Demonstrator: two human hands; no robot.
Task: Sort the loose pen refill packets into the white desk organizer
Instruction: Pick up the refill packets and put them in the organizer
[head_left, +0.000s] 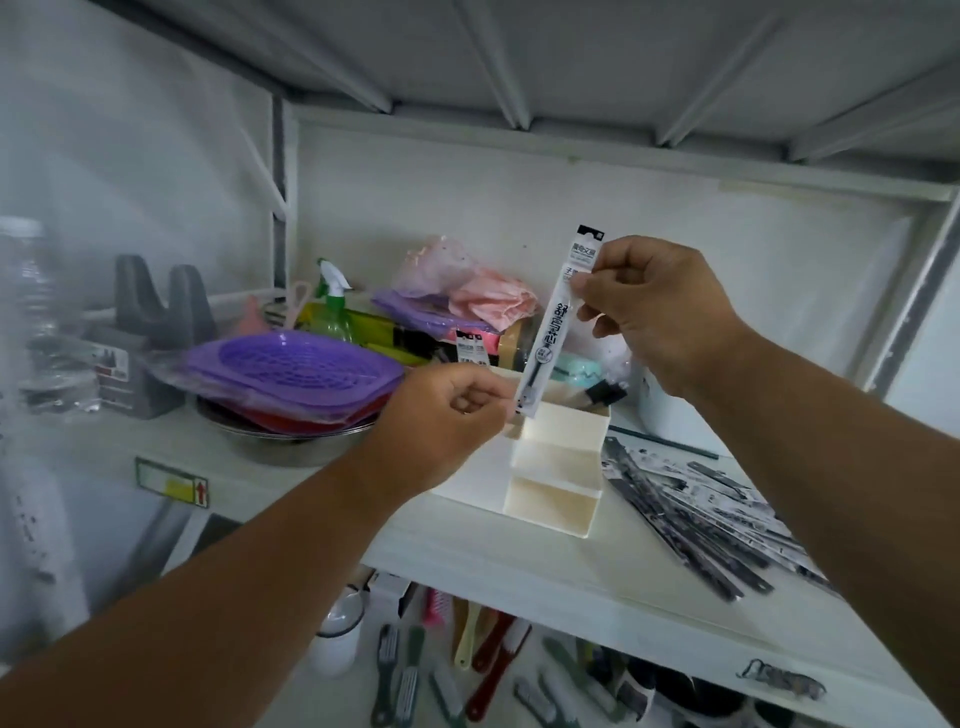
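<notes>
White shelf (519, 551) with organizer (550, 467), loose packets (691, 519), perhaps metal bowl (291, 441).

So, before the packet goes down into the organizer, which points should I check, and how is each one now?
1. Right hand pinches refill packet near its top: ok.
2. Left hand guides the packet's lower end: cannot tell, contact is hidden.
3. Packet's lower end over white organizer: ok.
4. Organizer's front tiers free: ok.
5. Back compartment free: cannot tell.
6. Loose packets remain on the shelf, right of the organizer: ok.

head camera looks forward and down; close over shelf (519, 561) and both forearms
</notes>
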